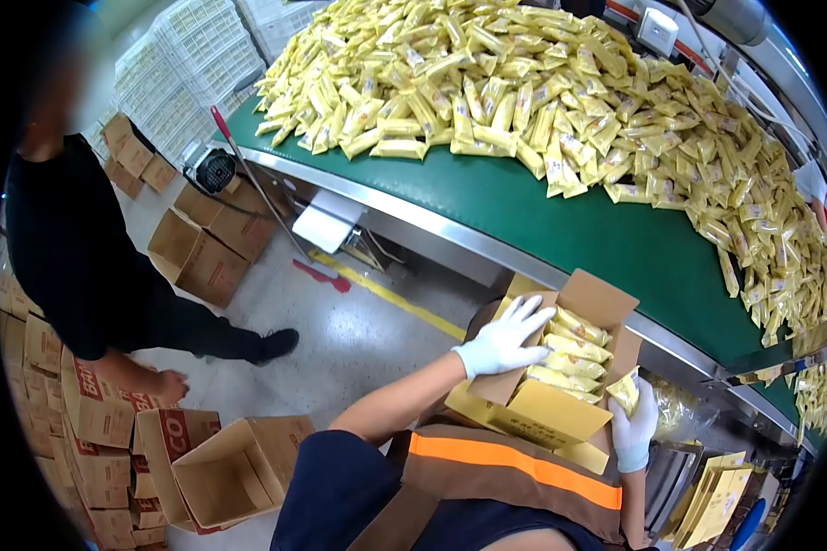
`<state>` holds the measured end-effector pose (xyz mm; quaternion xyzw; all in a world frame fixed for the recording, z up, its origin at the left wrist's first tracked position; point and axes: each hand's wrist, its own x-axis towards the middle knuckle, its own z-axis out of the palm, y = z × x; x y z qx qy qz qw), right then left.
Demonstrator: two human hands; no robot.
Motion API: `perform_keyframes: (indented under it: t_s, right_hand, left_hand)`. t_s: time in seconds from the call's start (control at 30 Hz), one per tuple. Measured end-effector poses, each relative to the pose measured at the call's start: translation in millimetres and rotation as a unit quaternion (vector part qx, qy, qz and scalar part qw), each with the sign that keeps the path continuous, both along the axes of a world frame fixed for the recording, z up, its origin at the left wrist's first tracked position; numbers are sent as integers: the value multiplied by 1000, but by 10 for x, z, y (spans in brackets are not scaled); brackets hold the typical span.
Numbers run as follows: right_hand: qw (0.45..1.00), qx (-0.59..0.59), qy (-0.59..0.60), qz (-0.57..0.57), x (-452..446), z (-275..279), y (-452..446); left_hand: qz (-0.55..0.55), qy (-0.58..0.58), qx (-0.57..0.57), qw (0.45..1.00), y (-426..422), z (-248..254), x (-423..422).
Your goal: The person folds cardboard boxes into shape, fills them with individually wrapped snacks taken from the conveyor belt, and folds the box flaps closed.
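An open cardboard box [535, 415] stands in front of my body, with its flaps up. Several yellow wrapped packets [574, 354] lie in rows inside it. My left hand [504, 342], in a white glove, rests with spread fingers over the box's left side and flap. At the right side of the box, my gloved right hand [636, 424] grips one yellow packet [624, 392] near the rim. A large heap of the same yellow packets [487, 92] covers much of the green conveyor belt [487, 197] beyond the box.
A person in dark clothes [73, 239] stands at the left, beside stacked cartons [101, 413] and an open empty carton [234, 473]. More open cartons [207, 253] sit on the floor near a red-handled pole [248, 165]. Flattened yellow boxes [712, 500] stand at lower right.
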<state>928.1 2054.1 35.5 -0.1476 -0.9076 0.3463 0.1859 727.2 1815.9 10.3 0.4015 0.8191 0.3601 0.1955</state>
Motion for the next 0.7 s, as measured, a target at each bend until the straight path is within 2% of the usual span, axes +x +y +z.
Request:
perform_keyframes:
  t_s: [0.17,0.23,0.3,0.33,0.43,0.47,0.5,0.63,0.7]
  right_hand:
    - [1000,2,4,-16,33,39,-6]
    - [995,-69,64,-43,59,95,-18]
    - [997,-24,70,-27,68,333,-37]
    - [996,55,69,-12,77,433,-51]
    - [978,158,40,127,-50,678,-133]
    - [972,166,-5,168,-80,636,-98]
    - [969,164,-30,182,-128,631,-118]
    - [989,-1,-46,142,-84,448,96]
    - [978,54,-31,200,-105,492,207]
  left_hand:
    - [-12,-54,6,998,-3,-3,22]
    - [-12,-65,2,998,-16,-2,27]
    - [-12,-57,7,998,-29,-28,36]
    - [-10,-59,4,998,-33,16,38]
    - [-8,-42,11,999,-59,44,37]
    - [-16,-32,17,999,-49,53,32]
    - [-11,-32,16,999,-40,36,34]
    - [-16,-14,58,998,-51,-10,27]
    - [-17,-29,49,998,-45,-84,-3]
